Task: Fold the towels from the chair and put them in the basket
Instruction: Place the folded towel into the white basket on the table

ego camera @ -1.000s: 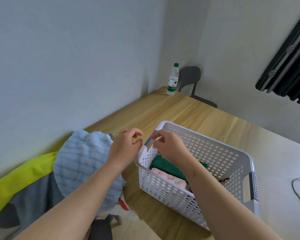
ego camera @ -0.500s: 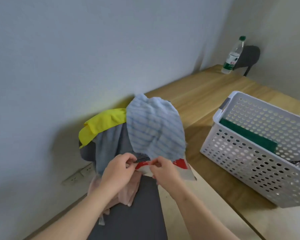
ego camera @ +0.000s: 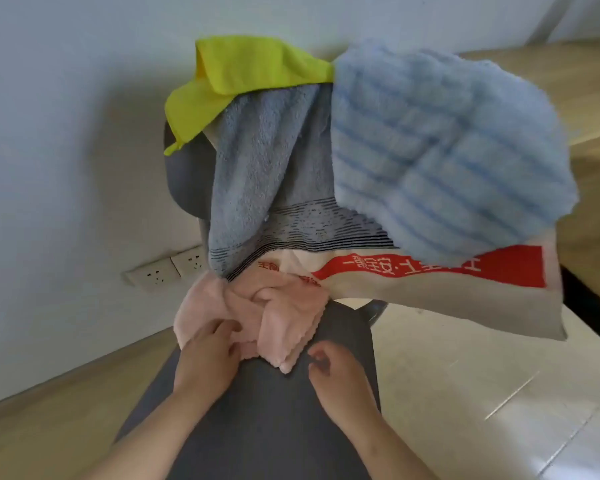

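**Pink towel next, off the seat**

Dark grey chair [ego camera: 264, 427], smooth seat. Draped over its back: fluffy blue striped towel [ego camera: 447, 150], flat white towel [ego camera: 465, 296] with a red printed band, grey terry towel [ego camera: 257, 174], thin yellow cloth [ego camera: 243, 74]. Crumpled on the seat lies your pink towel [ego camera: 274, 317]: soft, light and limp, so likely to sag. Take two corners. Your left hand [ego camera: 205, 365] has fingers on it; can't tell if it's pinching. Your right hand [ego camera: 336, 379] is loosely curled and empty, just beside the towel's corner. Basket out of view.
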Available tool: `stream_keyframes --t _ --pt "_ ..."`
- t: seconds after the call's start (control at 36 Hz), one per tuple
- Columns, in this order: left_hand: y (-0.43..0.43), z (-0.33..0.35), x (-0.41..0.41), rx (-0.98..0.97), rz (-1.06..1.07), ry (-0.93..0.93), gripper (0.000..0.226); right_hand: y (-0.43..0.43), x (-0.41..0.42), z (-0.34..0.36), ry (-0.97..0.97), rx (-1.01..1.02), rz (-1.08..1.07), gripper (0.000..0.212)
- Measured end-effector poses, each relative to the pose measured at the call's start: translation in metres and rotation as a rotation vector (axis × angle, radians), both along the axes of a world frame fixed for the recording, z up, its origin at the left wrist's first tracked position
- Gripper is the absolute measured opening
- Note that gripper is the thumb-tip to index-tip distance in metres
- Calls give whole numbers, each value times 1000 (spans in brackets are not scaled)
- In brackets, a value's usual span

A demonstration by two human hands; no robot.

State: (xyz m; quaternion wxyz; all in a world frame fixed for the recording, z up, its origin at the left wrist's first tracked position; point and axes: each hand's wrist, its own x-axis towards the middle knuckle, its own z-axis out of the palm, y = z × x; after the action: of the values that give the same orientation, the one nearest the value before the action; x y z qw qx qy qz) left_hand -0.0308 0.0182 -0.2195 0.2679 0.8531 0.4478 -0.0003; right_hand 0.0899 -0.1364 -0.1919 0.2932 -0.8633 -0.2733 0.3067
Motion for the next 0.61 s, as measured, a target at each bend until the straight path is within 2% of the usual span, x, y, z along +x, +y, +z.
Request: stream_keyframes --t 0.11,0.17,0.22,0.28,0.33,0.42,0.47,0.56,0.61 --pt "-2 -39 -5 253 -62 9 27 17 -4 -57 -187 140 226 37" --pt "-3 -50 -4 365 -74 -60 21 26 -5 -78 -328 153 362 44" --pt "-1 -57 -1 448 -67 -104 15 35 -4 -94 -481 139 413 44" --pt "3 -56 2 437 -64 -31 6 41 0 -103 -554 164 382 35" --pt "8 -56 5 303 -11 -57 8 44 4 -107 -529 225 331 26" --pt "10 -41 7 -70 142 -296 17 40 5 -101 -316 341 229 16" --pt "6 -28 4 -229 213 -459 21 31 4 -88 -149 425 144 12" --pt "-4 -1 -3 -396 314 -671 31 15 -2 -61 -13 510 46 18" --pt "-12 18 -8 -438 326 -727 33 4 -8 -38 31 547 37 26"
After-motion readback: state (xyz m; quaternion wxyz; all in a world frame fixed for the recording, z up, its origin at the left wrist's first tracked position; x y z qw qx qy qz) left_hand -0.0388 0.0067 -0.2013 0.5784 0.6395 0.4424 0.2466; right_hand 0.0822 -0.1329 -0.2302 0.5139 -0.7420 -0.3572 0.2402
